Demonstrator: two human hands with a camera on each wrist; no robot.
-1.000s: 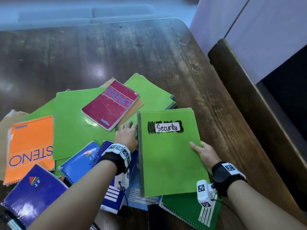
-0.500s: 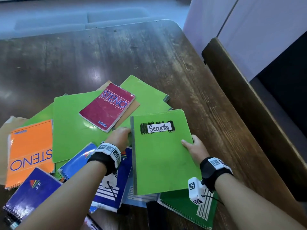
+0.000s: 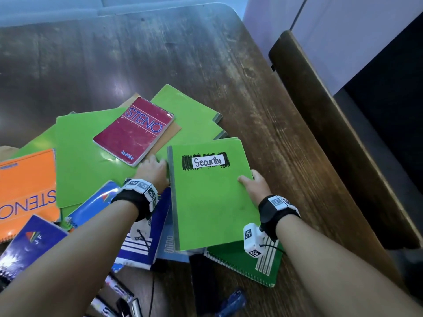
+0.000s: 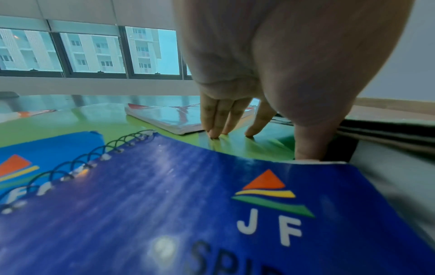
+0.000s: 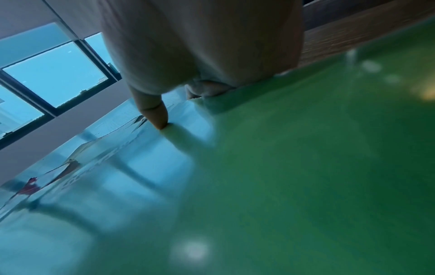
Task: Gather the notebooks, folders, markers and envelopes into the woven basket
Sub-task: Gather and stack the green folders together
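A green notebook labelled "Security" [image 3: 212, 202] lies on top of the pile at the near right. My right hand [image 3: 251, 184] pinches its right edge, thumb on the cover [image 5: 306, 167] and fingers curled under it. My left hand [image 3: 152, 169] stands by the notebook's spine, with straight fingertips [image 4: 219, 130] touching a bright green folder [image 3: 84, 156]. Around them lie a red STENO pad [image 3: 135, 131], an orange STENO pad [image 3: 25, 188], blue JF spiral notebooks [image 4: 188, 204] and a dark green spiral notebook [image 3: 242, 261]. Several markers [image 3: 119, 291] lie at the near edge. No woven basket is in view.
The pile sits on a dark wooden table [image 3: 160, 53] whose far half is bare. A wooden bench back [image 3: 332, 133] runs along the right side. A black flat object [image 3: 203, 277] and a blue pen [image 3: 231, 302] lie near the front.
My left hand has slid from the notebook's top left corner to beside its spine. The right hand keeps its hold on the right edge. The notebook has shifted slightly left.
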